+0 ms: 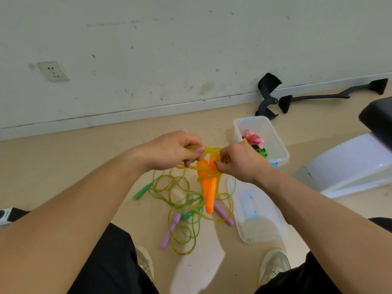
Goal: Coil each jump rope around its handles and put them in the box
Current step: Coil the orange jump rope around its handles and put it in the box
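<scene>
Our left grip [171, 151] pinches the yellow rope [212, 150]; our right grip [239, 162] clamps the turns against the orange handles [209, 192], whose long axis points back toward us. The box [263, 126] sits just past the right grip (the nearer one), holding a pink bundle [253, 139] and a green bundle [260, 150]; two ropes [180, 200] lie tangled on the floor [84, 166]

Paired orange handles [209, 187], yellow rope [212, 150] seemingly part-coiled.

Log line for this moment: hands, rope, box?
left hand: pinches yellow rope | right hand: grips yellow rope | orange handles: paired, partly wrapped | box: pink rope inside | floor: green-handled rope, purple-handled rope loose
</scene>
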`<state>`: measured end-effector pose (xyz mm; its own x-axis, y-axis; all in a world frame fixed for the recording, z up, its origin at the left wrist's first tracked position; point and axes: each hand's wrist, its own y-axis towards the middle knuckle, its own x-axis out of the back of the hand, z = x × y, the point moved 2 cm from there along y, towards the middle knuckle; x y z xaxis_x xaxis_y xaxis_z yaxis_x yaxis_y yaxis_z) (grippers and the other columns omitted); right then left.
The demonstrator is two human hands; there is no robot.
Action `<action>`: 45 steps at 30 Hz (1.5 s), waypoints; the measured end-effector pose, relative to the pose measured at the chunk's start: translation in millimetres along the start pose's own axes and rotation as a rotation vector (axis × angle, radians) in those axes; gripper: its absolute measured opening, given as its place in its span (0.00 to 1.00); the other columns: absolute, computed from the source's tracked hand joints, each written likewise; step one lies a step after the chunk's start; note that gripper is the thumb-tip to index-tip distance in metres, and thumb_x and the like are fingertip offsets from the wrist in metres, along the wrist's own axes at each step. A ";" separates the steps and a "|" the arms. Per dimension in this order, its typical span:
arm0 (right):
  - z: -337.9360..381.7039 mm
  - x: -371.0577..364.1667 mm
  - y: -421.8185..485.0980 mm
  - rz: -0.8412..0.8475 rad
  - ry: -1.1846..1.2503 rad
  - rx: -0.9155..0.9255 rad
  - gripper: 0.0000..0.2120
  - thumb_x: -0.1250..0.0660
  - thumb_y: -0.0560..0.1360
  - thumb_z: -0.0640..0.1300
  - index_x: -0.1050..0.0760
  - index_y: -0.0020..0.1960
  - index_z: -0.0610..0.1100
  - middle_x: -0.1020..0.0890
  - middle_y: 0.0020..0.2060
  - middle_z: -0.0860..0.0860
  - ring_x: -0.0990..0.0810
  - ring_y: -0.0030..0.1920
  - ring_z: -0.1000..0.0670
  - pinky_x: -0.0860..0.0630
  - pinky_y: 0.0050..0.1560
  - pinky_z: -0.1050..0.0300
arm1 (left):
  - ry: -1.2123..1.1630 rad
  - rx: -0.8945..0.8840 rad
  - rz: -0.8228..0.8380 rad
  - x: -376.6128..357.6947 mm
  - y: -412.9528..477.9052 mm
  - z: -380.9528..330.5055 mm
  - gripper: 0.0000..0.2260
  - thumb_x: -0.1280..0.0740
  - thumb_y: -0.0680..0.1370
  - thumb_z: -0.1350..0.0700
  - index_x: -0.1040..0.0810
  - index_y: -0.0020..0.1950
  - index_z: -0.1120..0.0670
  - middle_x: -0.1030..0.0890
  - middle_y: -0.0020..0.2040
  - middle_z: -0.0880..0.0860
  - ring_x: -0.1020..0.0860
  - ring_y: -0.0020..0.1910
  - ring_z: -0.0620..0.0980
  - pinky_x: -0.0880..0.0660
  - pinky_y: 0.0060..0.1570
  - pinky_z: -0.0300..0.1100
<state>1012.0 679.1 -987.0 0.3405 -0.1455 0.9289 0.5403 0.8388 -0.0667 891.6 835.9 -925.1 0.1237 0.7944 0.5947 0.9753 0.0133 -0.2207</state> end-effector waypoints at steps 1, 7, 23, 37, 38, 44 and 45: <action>-1.7 -1.0 -0.1 0.019 -0.017 -0.013 0.20 0.33 0.77 0.51 0.32 0.29 0.46 0.28 0.25 0.47 0.29 0.30 0.47 0.31 0.33 0.52 | -0.116 -0.035 -0.014 4.8 -2.8 -1.0 0.13 0.37 0.83 0.56 0.23 0.38 0.49 0.25 0.32 0.51 0.27 0.35 0.46 0.28 0.43 0.40; -1.2 2.5 -1.9 0.032 -0.039 -0.006 0.18 0.35 0.78 0.48 0.33 0.31 0.45 0.29 0.27 0.49 0.29 0.32 0.45 0.36 0.33 0.55 | -0.051 0.181 0.122 23.3 -12.0 24.4 0.05 0.32 0.75 0.57 0.17 0.46 0.56 0.15 0.41 0.50 0.18 0.46 0.49 0.27 0.61 0.46; 15.1 3.6 0.0 -0.016 -0.161 0.075 0.15 0.35 0.76 0.49 0.33 0.33 0.45 0.29 0.28 0.47 0.28 0.35 0.43 0.27 0.36 0.50 | 0.021 0.137 -0.078 -20.5 11.6 -2.2 0.18 0.43 0.84 0.49 0.24 0.37 0.51 0.32 0.26 0.45 0.34 0.27 0.45 0.37 0.28 0.37; 11.0 1.5 -5.1 0.080 -0.222 0.038 0.11 0.35 0.76 0.48 0.29 0.38 0.45 0.29 0.31 0.49 0.24 0.38 0.42 0.29 0.36 0.53 | 0.382 0.375 0.246 -5.5 0.1 30.4 0.10 0.28 0.74 0.46 0.23 0.53 0.46 0.16 0.47 0.50 0.19 0.47 0.46 0.24 0.52 0.43; 15.4 1.0 -5.0 0.079 -0.235 0.051 0.10 0.35 0.76 0.49 0.28 0.38 0.45 0.27 0.33 0.48 0.23 0.40 0.42 0.29 0.36 0.53 | 0.385 0.347 0.217 -13.0 2.2 24.4 0.15 0.29 0.74 0.42 0.25 0.57 0.45 0.17 0.48 0.48 0.19 0.48 0.46 0.24 0.54 0.43; 28.9 -1.6 -4.1 -0.012 -0.224 0.121 0.11 0.36 0.76 0.50 0.27 0.38 0.45 0.28 0.33 0.47 0.25 0.39 0.42 0.31 0.35 0.53 | 0.451 0.233 0.134 -37.5 19.6 8.4 0.15 0.43 0.84 0.45 0.20 0.48 0.51 0.22 0.37 0.47 0.25 0.40 0.48 0.32 0.42 0.42; 25.3 -1.6 -3.7 -0.021 -0.213 0.113 0.13 0.35 0.76 0.50 0.30 0.36 0.46 0.29 0.32 0.48 0.27 0.37 0.43 0.32 0.35 0.54 | 0.461 0.201 0.109 -34.1 20.0 6.3 0.15 0.44 0.84 0.47 0.21 0.46 0.50 0.25 0.36 0.46 0.27 0.39 0.48 0.34 0.42 0.42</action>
<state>990.0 689.5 -979.0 0.1534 -0.0592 0.9864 0.4518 0.8920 -0.0167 905.8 813.0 -954.7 0.3345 0.4483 0.8290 0.9034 0.0981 -0.4175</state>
